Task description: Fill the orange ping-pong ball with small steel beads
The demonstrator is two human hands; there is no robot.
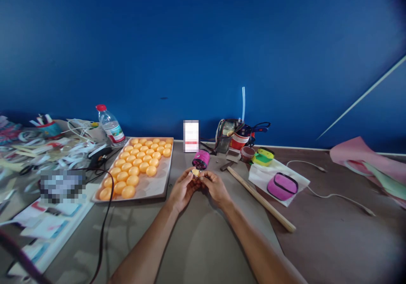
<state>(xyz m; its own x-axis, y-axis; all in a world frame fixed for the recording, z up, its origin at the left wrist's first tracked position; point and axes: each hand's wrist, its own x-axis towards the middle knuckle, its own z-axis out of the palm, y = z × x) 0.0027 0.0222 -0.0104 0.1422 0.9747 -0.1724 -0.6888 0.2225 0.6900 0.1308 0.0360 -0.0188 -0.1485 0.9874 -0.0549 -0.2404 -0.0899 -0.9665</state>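
Note:
Both hands meet over the middle of the table. My left hand (183, 189) and my right hand (215, 185) pinch a small yellowish piece (196, 173) between their fingertips. It looks like part of an orange ball, but it is too small to be sure. Just beyond the fingers lies a pink cylinder (201, 159) on its side. To the left stands a pale tray (157, 184) with several orange balls (137, 165) in rows.
A hammer (258, 195) with a long wooden handle lies right of my hands. Further right lie a pink pouch (282, 186) on white paper and a white cable (333, 195). A water bottle (111, 125), cups, tape strips and a black cord (103, 229) crowd the left and back.

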